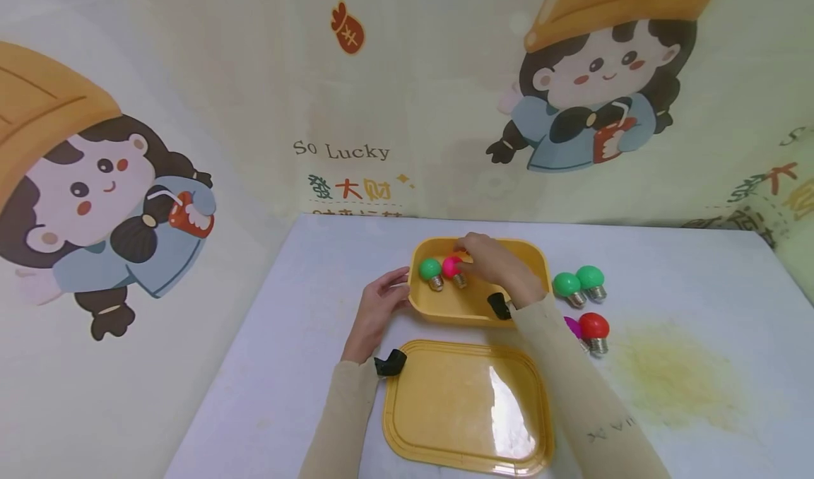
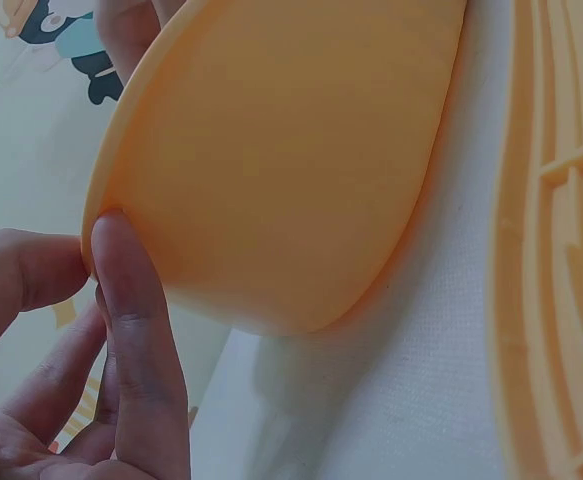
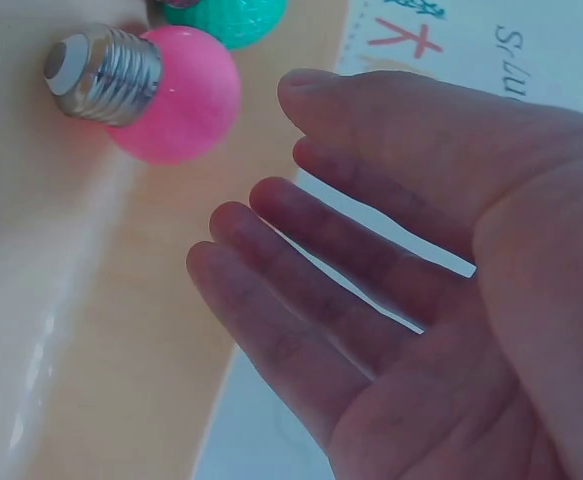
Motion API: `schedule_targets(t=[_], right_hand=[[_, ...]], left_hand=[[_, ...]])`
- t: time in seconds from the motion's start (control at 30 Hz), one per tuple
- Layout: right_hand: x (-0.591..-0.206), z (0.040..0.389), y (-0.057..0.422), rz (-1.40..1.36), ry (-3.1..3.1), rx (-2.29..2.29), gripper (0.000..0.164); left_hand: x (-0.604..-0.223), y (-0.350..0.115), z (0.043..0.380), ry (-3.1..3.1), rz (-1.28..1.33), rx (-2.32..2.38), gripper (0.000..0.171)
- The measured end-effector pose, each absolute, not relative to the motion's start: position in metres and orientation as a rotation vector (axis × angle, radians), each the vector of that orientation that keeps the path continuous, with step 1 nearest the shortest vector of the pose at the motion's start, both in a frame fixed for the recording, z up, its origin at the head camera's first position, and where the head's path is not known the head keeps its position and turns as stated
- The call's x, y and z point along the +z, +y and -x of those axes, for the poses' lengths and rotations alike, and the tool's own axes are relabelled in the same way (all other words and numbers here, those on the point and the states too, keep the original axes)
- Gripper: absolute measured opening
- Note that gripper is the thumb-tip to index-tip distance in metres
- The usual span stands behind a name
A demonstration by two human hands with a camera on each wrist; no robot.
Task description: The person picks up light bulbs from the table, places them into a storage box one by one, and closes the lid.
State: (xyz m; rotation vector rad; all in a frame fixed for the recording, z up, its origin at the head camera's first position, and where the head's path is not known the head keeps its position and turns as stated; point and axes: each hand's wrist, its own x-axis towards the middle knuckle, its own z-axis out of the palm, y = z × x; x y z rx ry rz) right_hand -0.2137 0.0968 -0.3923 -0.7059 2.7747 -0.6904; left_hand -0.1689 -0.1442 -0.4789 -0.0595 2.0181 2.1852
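A yellow plastic box (image 1: 445, 315) stands on the white table. My left hand (image 1: 380, 301) is at its left end; in the left wrist view thumb and forefinger pinch the box's rim (image 2: 93, 190). Inside the box, a green light bulb (image 1: 430, 270) and a pink light bulb (image 1: 452, 267) lie side by side at the left, metal screw bases toward me. My right hand (image 1: 494, 261) reaches over the box beside the pink bulb. In the right wrist view its fingers (image 3: 281, 300) are extended and apart from that bulb, holding nothing.
A yellow lid (image 1: 454, 401) lies flat in front of the box, between my forearms. Right of the box are two green bulbs (image 1: 590, 278), a red bulb (image 1: 594, 326) and a purple bulb (image 1: 573, 326) partly hidden by my right sleeve. A printed cloth hangs behind the table.
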Motion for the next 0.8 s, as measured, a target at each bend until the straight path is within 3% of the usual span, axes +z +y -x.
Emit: schedule_targets(t=[0.27, 0.8], right_hand=[[-0.389, 0.199, 0.110, 0.661, 2.818, -0.733, 0.039], [-0.393, 0.169, 0.142, 0.701, 2.981, -0.707, 0.027]], left_hand=[[-0.478, -0.144, 0.169, 2.012, 0.042, 2.179, 0.039], [-0.479, -0.144, 0.169, 2.002, 0.042, 2.192, 0.038]])
